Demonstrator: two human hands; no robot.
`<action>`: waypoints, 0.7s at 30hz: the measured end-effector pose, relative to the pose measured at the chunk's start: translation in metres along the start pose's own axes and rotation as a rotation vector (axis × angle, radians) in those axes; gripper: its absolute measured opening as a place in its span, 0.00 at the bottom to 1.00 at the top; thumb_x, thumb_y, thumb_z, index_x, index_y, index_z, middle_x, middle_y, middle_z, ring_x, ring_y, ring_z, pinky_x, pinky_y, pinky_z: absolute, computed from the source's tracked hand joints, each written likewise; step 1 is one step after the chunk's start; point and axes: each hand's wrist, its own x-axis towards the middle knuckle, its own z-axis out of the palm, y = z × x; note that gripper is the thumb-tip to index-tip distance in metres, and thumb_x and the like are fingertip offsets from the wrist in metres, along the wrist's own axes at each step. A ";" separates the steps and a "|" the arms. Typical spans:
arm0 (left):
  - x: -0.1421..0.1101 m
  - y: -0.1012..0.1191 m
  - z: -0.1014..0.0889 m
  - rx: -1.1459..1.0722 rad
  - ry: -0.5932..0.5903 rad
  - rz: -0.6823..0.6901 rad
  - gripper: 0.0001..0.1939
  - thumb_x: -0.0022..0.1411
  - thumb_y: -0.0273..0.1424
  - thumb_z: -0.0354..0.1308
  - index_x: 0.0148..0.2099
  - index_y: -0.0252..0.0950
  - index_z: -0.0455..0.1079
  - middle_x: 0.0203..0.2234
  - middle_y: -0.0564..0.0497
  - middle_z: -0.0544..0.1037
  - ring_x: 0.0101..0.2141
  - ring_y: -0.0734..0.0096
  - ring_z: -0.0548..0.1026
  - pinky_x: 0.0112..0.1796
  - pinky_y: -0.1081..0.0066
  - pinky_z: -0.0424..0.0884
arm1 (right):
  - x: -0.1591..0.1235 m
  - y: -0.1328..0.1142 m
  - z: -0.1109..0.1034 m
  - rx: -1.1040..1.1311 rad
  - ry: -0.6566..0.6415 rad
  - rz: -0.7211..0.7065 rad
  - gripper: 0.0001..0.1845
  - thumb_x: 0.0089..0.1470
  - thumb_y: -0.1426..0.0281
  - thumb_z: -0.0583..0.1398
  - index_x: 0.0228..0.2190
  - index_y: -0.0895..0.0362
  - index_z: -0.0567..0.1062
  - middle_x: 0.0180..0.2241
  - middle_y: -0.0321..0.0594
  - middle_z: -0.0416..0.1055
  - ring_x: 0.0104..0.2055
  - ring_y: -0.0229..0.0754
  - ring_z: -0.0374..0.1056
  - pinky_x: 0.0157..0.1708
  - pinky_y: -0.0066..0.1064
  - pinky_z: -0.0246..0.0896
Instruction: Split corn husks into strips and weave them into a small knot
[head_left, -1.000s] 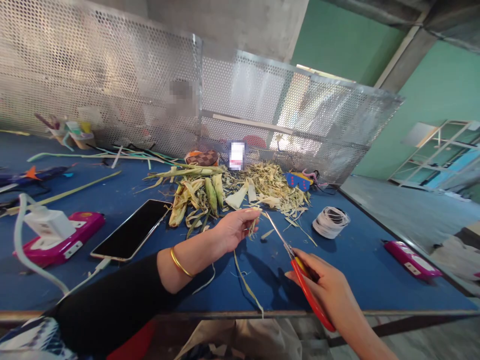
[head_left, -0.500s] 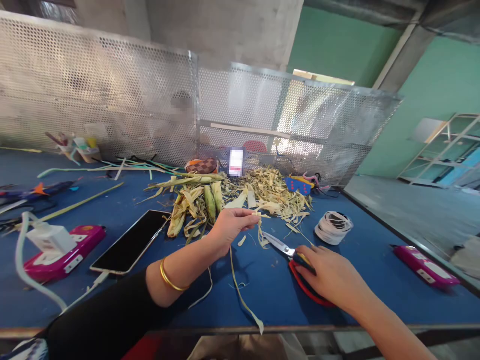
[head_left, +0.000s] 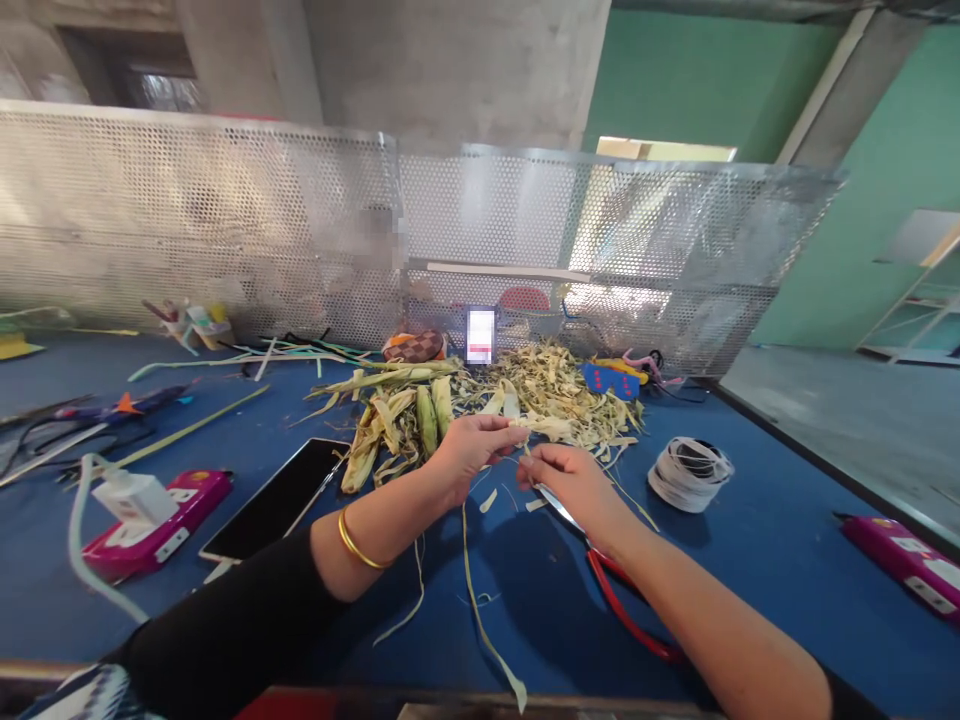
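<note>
Head view: at the frame's centre, the left hand has its fingers clamped on a corn-husk strip whose lower end the right hand seems to pinch between its fingers, so tugging too hard could tear it.

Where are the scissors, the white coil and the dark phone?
Scissors (head_left: 596, 563), head view: top of the red handles.
White coil (head_left: 684, 487), head view: the wound side.
Dark phone (head_left: 277, 500), head view: middle of the screen.
</note>
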 end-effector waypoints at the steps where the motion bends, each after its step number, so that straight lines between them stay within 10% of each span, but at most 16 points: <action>1: 0.003 -0.001 0.001 0.014 0.000 -0.006 0.14 0.37 0.35 0.70 0.25 0.31 0.72 0.16 0.56 0.68 0.20 0.80 0.64 0.25 0.75 0.59 | 0.002 0.005 0.000 -0.039 0.001 -0.017 0.17 0.52 0.60 0.54 0.21 0.58 0.72 0.22 0.38 0.71 0.29 0.40 0.67 0.33 0.30 0.61; 7: 0.022 -0.019 0.009 0.016 0.056 -0.023 0.14 0.36 0.33 0.70 0.19 0.31 0.69 0.12 0.58 0.65 0.19 0.81 0.60 0.23 0.76 0.58 | 0.006 0.021 0.001 -0.256 0.006 -0.069 0.15 0.49 0.63 0.54 0.16 0.55 0.66 0.18 0.36 0.65 0.24 0.39 0.60 0.26 0.29 0.52; 13: 0.023 -0.019 0.004 0.085 -0.034 -0.105 0.16 0.46 0.39 0.65 0.35 0.33 0.74 0.26 0.52 0.76 0.23 0.77 0.69 0.24 0.76 0.63 | 0.014 0.025 -0.017 -0.220 -0.048 0.030 0.18 0.51 0.60 0.51 0.18 0.56 0.70 0.19 0.37 0.69 0.25 0.41 0.64 0.28 0.30 0.55; 21: 0.049 0.006 -0.030 0.573 0.239 0.179 0.12 0.59 0.29 0.52 0.43 0.32 0.71 0.31 0.48 0.77 0.25 0.77 0.73 0.26 0.78 0.67 | 0.071 0.041 -0.080 -0.351 0.347 0.040 0.18 0.55 0.62 0.48 0.31 0.57 0.74 0.30 0.43 0.75 0.33 0.45 0.70 0.32 0.32 0.60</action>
